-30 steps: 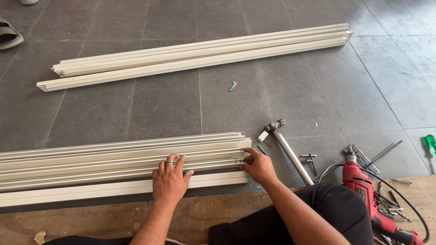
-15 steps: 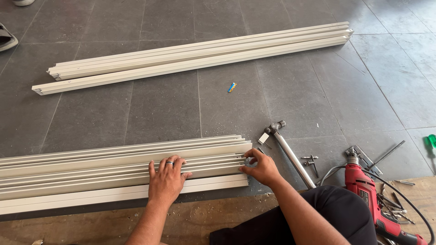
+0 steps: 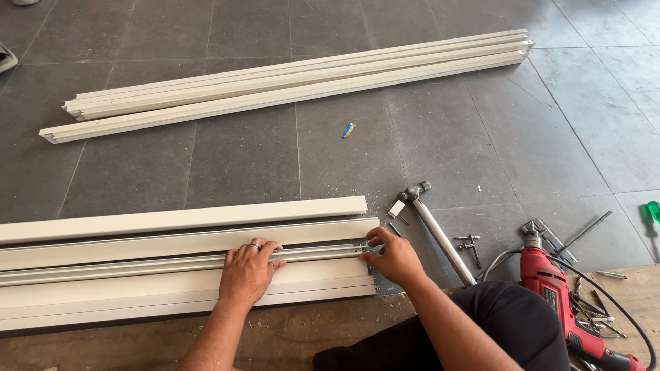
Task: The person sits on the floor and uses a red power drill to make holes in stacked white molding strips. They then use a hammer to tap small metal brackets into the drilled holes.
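Note:
A stack of long cream-white metal frame profiles (image 3: 137, 275) lies across the floor in front of me. My left hand (image 3: 247, 271), with a ring on one finger, presses flat on top of the profiles, fingers spread. My right hand (image 3: 392, 257) rests at the right end of the profiles, its fingertips pinching at the end of the middle grooved track. Whether it holds a small part there I cannot tell.
A second bundle of white profiles (image 3: 295, 79) lies farther off on the grey tiles. A hammer (image 3: 436, 227), a red power drill (image 3: 564, 302) with cord, loose screws and metal bits, a green-handled screwdriver (image 3: 650, 213) and a small blue piece (image 3: 348, 130) lie to the right.
The view has shifted closer and the near profiles now look more spread apart. Both hands stay on the profiles, the right one still at their end.

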